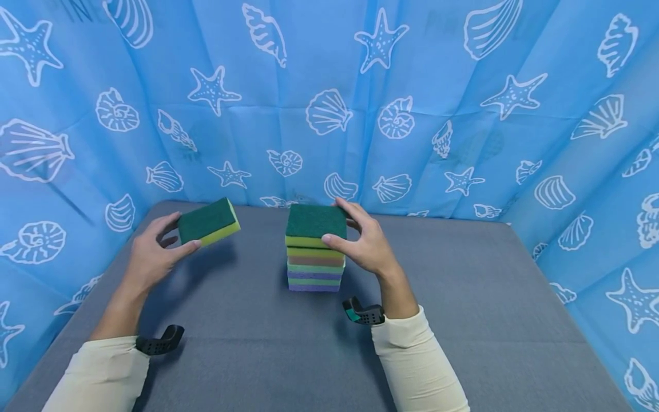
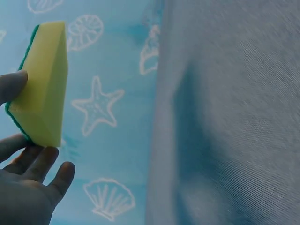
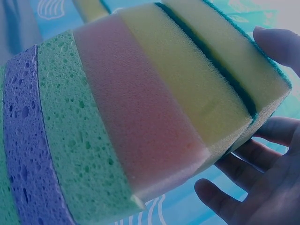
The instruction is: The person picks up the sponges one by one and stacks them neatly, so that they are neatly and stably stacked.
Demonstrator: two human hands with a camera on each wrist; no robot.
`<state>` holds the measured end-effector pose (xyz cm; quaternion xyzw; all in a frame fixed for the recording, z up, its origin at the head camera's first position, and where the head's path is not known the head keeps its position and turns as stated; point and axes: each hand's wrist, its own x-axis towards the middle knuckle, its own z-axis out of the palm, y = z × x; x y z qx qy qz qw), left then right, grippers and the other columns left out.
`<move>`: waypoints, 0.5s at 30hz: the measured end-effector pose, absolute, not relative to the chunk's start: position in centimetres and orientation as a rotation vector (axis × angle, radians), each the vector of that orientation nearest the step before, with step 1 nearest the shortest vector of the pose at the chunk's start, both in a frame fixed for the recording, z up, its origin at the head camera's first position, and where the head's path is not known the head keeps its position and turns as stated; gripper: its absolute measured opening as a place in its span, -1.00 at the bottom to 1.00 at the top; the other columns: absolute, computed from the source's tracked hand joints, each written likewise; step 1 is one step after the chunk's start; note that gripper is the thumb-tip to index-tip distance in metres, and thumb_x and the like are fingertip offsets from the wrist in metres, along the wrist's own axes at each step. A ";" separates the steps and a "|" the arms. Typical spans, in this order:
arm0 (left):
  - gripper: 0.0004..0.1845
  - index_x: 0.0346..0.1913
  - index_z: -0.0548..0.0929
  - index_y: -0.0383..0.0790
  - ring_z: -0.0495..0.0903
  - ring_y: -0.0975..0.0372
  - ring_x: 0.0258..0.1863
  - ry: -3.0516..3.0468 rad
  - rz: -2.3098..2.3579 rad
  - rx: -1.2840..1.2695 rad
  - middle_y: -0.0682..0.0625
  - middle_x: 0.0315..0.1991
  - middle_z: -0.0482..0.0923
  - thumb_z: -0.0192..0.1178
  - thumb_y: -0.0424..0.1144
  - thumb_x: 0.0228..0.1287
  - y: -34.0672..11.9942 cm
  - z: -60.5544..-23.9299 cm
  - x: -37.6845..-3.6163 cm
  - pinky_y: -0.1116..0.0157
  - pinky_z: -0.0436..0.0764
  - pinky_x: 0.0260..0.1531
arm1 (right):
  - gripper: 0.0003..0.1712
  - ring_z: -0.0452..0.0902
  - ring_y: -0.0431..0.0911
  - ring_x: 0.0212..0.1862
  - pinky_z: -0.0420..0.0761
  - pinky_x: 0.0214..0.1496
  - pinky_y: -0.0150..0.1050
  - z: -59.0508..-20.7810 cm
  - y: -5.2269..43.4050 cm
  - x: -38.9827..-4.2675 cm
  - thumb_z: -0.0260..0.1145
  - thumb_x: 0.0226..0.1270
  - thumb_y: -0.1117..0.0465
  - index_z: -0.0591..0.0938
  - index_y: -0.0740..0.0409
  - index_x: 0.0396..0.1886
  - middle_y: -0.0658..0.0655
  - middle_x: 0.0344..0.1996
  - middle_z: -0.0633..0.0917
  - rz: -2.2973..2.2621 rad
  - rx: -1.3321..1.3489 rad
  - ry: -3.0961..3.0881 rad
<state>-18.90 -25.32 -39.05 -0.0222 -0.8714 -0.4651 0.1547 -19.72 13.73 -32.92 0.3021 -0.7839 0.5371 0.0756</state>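
The sponge stack (image 1: 315, 257) stands mid-table, the one upright obstacle on the grey table (image 1: 463, 320). Bare cloth lies open in front of it, to its right, and between it and the left hand (image 1: 151, 254). The blue shell-print curtain (image 1: 329, 114) closes the back and both sides, leaving little room behind the stack.

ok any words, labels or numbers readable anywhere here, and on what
None can be read.
Sponge in the left hand: no print or label.
Stack under the right hand: plain coloured layers, no text.
Curtain: only drawn shells and starfish; faint dark marks at its top left are too blurred to read.
Table: plain grey cloth.
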 end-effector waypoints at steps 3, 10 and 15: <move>-0.16 0.44 0.23 -0.34 0.28 -0.20 0.24 -2.486 -1.349 -0.086 -0.28 0.27 0.27 0.39 -0.12 0.18 -24.7 -38.3 -18.8 -0.19 0.35 0.10 | -0.20 0.36 0.17 0.15 0.34 0.21 0.16 -32.9 13.8 -19.8 0.33 0.17 0.32 0.26 0.45 0.39 0.41 0.18 0.42 1.612 0.917 -2.340; -0.17 0.43 0.27 -0.29 0.29 -0.13 0.24 -2.447 -1.374 -0.164 -0.20 0.27 0.28 0.42 -0.19 0.15 -23.4 -36.6 -18.4 -0.14 0.37 0.11 | -0.20 0.35 0.17 0.15 0.35 0.21 0.16 -33.0 13.8 -19.8 0.31 0.15 0.38 0.25 0.46 0.39 0.42 0.18 0.41 1.599 0.923 -2.346; -0.19 0.42 0.29 -0.29 0.32 -0.06 0.23 -2.427 -1.381 -0.212 -0.14 0.25 0.30 0.42 -0.24 0.14 -22.8 -35.6 -18.2 -0.01 0.42 0.12 | -0.19 0.34 0.18 0.15 0.34 0.21 0.18 -33.6 13.9 -20.4 0.31 0.14 0.38 0.24 0.46 0.39 0.42 0.19 0.41 1.592 0.916 -2.362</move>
